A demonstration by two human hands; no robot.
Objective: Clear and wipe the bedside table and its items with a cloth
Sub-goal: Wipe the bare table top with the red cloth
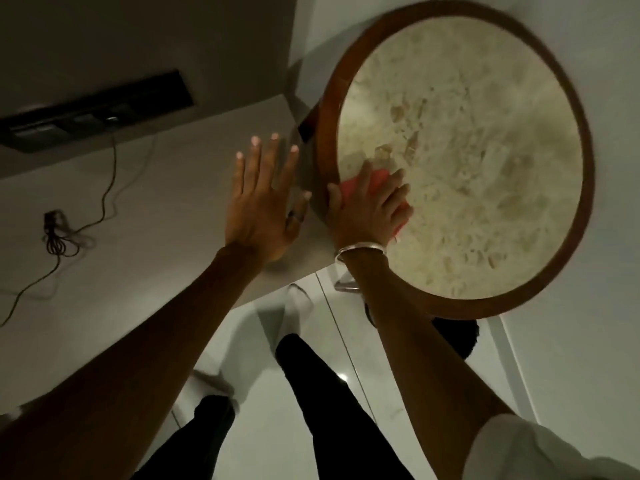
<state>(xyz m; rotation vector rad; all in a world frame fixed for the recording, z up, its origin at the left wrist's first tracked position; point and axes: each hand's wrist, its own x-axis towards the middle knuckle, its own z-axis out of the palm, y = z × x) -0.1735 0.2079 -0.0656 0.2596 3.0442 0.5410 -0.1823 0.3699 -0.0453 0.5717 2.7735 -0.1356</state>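
Observation:
The round bedside table (585,157) has a dark wooden rim and a pale marbled top with nothing standing on it. My right hand (367,206) presses flat on a red cloth (379,180) at the top's left edge, just inside the rim; most of the cloth is hidden under the fingers. A silver bangle sits on that wrist. My left hand (263,199) hovers left of the table with its fingers spread and nothing in it, over the pale bed surface (156,202).
A black cable with a coiled end (57,233) lies on the bed at the left. A dark socket panel (97,112) is on the wall behind. My dark-trousered legs (311,393) stand on the glossy white floor below.

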